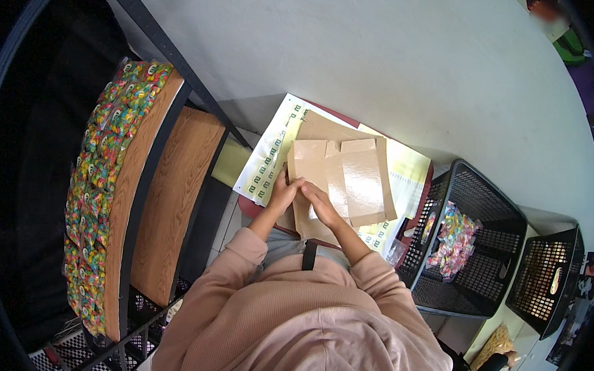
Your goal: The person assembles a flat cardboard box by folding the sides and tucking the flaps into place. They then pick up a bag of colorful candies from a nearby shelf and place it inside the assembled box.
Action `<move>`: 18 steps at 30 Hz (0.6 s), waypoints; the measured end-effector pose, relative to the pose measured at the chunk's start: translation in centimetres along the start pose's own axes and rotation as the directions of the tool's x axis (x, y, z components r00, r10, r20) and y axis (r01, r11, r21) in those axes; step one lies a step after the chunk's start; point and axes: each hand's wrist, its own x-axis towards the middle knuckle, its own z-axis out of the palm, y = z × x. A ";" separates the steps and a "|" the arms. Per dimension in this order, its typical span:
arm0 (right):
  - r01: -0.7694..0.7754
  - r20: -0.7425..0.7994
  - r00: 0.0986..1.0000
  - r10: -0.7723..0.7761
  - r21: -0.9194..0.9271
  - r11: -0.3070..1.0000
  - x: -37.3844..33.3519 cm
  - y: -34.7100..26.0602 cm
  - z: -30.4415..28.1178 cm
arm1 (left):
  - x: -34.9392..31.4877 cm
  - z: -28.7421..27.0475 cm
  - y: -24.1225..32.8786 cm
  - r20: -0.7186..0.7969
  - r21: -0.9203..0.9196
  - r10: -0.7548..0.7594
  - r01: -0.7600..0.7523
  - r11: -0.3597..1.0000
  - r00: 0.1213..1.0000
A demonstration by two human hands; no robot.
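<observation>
A flattened brown cardboard box (316,163) with a glossy face, slots and flaps lies in front of me, partly over another brown cardboard sheet (322,124). My left hand (283,193) grips its left edge, thumb on top and fingers partly hidden by the board. Beside it, my right hand (320,202) has its fingers together against the same panel, fingertips close to the left thumb. Beneath the cardboard is a white and yellow printed sheet (260,166), resting on a dark red surface whose edge shows.
At right stands a black plastic crate (493,189) holding colourful small packets (455,241), with a smaller black basket (545,279) beyond. Wooden shelves (178,205) at left carry rows of bagged colourful sweets (109,165). A pale wall rises ahead. Another person's hand (511,359) touches a bag (494,347) at lower right.
</observation>
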 end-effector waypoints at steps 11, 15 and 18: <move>-0.139 -0.734 0.519 -0.438 -0.577 0.805 -8.9 0.0 -4.3 | -3.5 1.9 3.6 -0.015 -0.350 0.036 -0.039 0.936 0.999; -0.127 -0.971 0.202 0.126 0.102 0.987 -9.5 2.4 -6.2 | -4.4 0.5 5.3 0.020 -0.341 0.117 -0.103 0.934 0.993; -0.003 -0.491 0.596 0.635 0.790 0.613 -10.3 1.9 -6.2 | -5.3 -1.3 7.5 0.037 -0.386 0.156 -0.129 0.913 0.987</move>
